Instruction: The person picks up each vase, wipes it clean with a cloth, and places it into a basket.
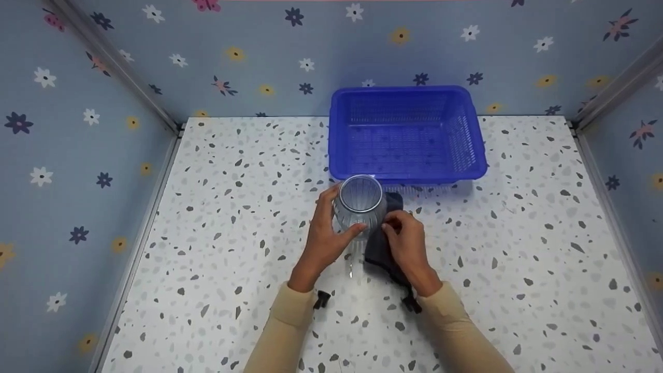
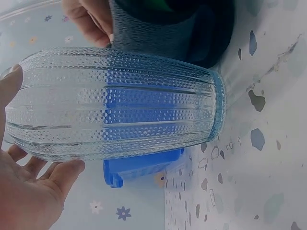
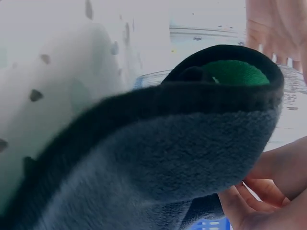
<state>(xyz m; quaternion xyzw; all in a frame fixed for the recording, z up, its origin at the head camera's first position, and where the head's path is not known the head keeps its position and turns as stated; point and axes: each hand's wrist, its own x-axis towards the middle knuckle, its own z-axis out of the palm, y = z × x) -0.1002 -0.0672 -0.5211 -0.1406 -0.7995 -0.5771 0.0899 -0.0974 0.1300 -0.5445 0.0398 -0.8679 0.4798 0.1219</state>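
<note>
A clear ribbed glass vase [image 1: 361, 220], dotted with small bumps, stands upright with its round mouth facing up. My left hand [image 1: 327, 233] grips it from the left, thumb across the front and fingers round the far side. At the vase's right, my right hand [image 1: 409, 241] pinches a dark grey cloth [image 1: 379, 248] with a black edge. In the right wrist view the fuzzy cloth [image 3: 192, 148] is folded over, and green shows inside the fold. The left wrist view has the cloth [image 2: 153, 38] right alongside the glass.
Behind the vase, a blue plastic basket [image 1: 409, 180] with slotted walls stands against the flowered back panel [image 1: 279, 62]. Flowered side panels rise at left and right of the speckled white tabletop [image 1: 228, 207]. A small black piece [image 1: 322, 299] shows beside the left wrist.
</note>
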